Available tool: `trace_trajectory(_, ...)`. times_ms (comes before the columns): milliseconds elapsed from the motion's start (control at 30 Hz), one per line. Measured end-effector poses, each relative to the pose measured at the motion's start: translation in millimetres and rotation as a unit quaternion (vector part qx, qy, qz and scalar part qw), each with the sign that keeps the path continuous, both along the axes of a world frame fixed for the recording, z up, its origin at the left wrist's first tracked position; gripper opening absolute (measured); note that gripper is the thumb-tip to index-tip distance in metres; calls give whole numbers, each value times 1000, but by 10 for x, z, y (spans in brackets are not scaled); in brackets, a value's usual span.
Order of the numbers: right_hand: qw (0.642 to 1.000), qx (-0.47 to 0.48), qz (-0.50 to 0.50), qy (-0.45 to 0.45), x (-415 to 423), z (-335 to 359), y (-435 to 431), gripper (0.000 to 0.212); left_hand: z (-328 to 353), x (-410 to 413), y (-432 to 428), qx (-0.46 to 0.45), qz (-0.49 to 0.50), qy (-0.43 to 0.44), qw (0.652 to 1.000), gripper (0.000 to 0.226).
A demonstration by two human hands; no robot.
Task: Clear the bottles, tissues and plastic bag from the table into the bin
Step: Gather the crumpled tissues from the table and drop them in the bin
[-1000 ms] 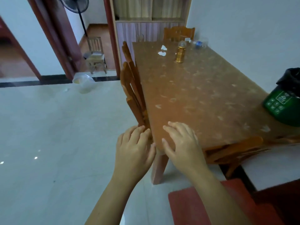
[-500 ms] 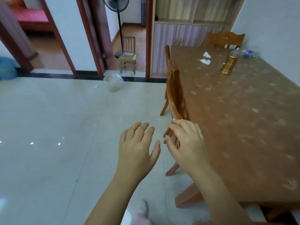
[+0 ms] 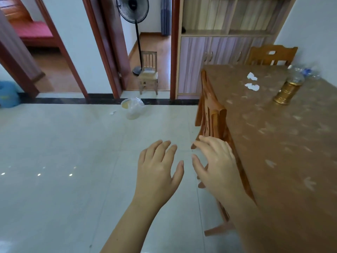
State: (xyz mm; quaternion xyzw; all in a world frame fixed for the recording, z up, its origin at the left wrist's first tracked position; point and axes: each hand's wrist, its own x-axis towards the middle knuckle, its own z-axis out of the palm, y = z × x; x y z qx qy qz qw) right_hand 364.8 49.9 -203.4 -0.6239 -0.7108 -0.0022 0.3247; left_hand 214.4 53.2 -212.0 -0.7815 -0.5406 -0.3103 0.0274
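Brown patterned surface [image 3: 273, 143] along the right, carrying the litter at its far end: two crumpled white tissues [image 3: 252, 81], a gold-coloured bottle [image 3: 288, 92] standing upright near the far right edge, and a clear crushed plastic bottle [image 3: 304, 72] lying just behind it against the wall. No plastic bag seen on that surface; a clear bag over a small tub [image 3: 134, 108] sits on the floor near the doorway, with a scrap of white paper [image 3: 113, 112] beside it. Bin out of view.

Left hand [image 3: 156, 168] raised over the floor tiles, fingers spread, holding nothing. Right hand [image 3: 217, 161] beside it, grip wide and empty, fingertips close to the top rail of the near wooden chair [image 3: 211, 114]; touching or just short of it cannot be told.

Judged as the approach step, nothing yet collected. Next move likely calls for walking along the left side towards the far end, or towards the bag on the floor, then reaching in with an open grip.

Two chairs tucked against the left edge narrow that path and block a straight reach across. Another chair [image 3: 271, 54] stands at the far end, a cabinet [image 3: 215, 57] behind it. Small stool [image 3: 148, 72] and standing fan [image 3: 133, 10] in the doorway, well apart from the route.
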Motion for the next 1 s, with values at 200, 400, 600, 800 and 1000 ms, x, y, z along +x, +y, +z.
trace_trajectory(200,999,17,-47,-14,-208,-55,993,31,-58,-238,1148,-17,-28,-8,999,42)
trace_trajectory(400,997,21,-79,2,-523,76,2063,36,54,-494,2375,-16,-66,-2,998,37)
trace_trajectory(600,991,14,-129,4,-487,82,2874,35,24,-436,3362,-40,-111,-2,993,34)
trace_trajectory(800,984,10,-179,-3,-85,43,3708,41,-37,58,4342,-44,-175,2,984,36)
trace_trajectory(1000,975,26,-223,5,555,85,4620,37,-1,803,5371,-47,-207,16,977,35)
